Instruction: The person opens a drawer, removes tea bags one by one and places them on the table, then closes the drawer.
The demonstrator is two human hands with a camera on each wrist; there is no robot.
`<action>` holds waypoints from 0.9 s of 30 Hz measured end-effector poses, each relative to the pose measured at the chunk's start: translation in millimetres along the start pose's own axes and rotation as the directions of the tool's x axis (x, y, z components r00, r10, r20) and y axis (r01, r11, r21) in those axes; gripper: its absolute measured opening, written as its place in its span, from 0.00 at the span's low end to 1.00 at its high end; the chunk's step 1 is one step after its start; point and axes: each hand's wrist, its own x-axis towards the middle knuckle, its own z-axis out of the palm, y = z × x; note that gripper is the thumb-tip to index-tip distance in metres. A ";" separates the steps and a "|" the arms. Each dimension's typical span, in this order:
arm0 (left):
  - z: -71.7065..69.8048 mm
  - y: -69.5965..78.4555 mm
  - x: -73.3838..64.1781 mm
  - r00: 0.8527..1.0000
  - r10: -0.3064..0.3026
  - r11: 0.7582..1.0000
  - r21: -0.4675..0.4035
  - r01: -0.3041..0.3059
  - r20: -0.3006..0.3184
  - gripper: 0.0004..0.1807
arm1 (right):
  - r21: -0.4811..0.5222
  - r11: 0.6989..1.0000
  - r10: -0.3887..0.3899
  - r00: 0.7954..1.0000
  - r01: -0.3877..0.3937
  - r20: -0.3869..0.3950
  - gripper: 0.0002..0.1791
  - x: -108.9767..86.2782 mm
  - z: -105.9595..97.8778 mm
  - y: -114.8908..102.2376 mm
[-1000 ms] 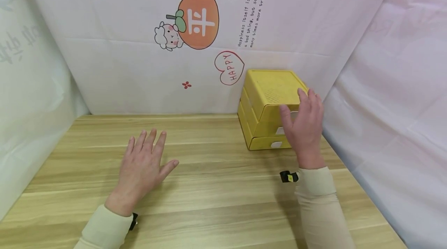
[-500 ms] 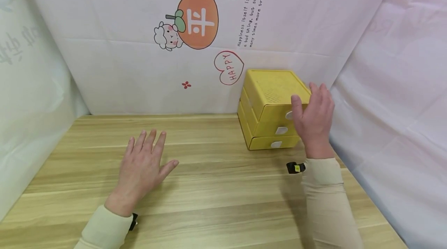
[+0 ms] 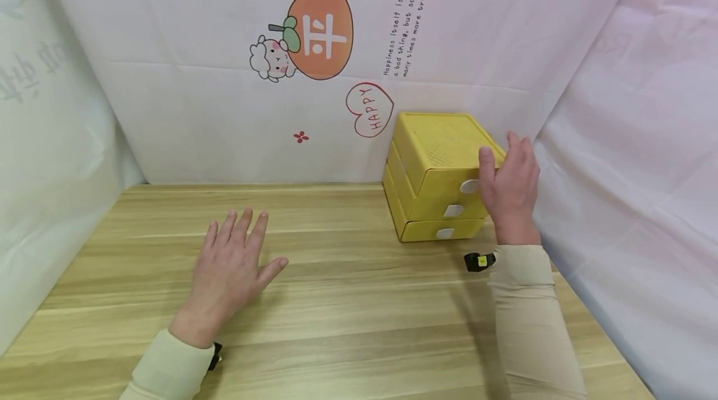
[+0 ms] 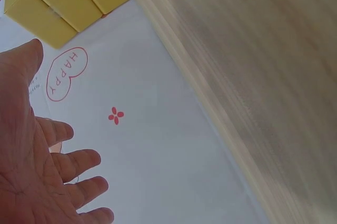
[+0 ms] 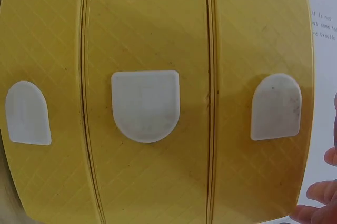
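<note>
A yellow three-drawer box (image 3: 449, 138) stands at the back right of the table, its drawers closed. Each drawer front carries a white rounded pull tab (image 5: 145, 105), seen large in the right wrist view. My right hand (image 3: 513, 191) is at the box's front right upper corner, thumb raised and fingers loosely bent, gripping nothing; it covers part of the box's right side. In the right wrist view its fingers (image 5: 322, 190) show beside the box's top edge. Palm down over the left of the table, my left hand (image 3: 227, 269) is spread and holds nothing.
Behind the table (image 3: 314, 300) hangs a white printed cloth (image 3: 196, 119) with a heart, a flower and an orange fruit; the box stands close to it. White cloth sides (image 3: 634, 157) enclose the table left and right. Black wrist cameras (image 3: 479, 261) are worn at both cuffs.
My right hand has shifted rightward across the box's front to its right corner, uncovering the upper pull tab and more of the drawer fronts. The left hand and the box have stayed put.
</note>
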 end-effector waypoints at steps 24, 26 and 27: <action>2.0 0.9 -0.2 1.000 0.006 1.000 0.005 -0.006 -0.012 0.49 | 0.042 0.993 0.106 0.989 -0.111 0.104 0.43 5.9 6.9 18.2; 2.1 0.7 -0.1 1.000 0.004 1.000 0.006 -0.004 -0.010 0.49 | 0.051 0.992 0.113 0.988 -0.119 0.105 0.43 7.1 7.0 19.1; 2.2 0.6 -0.1 1.000 0.002 1.000 0.006 -0.002 -0.009 0.49 | 0.053 0.991 0.118 0.987 -0.124 0.106 0.43 7.8 7.0 19.7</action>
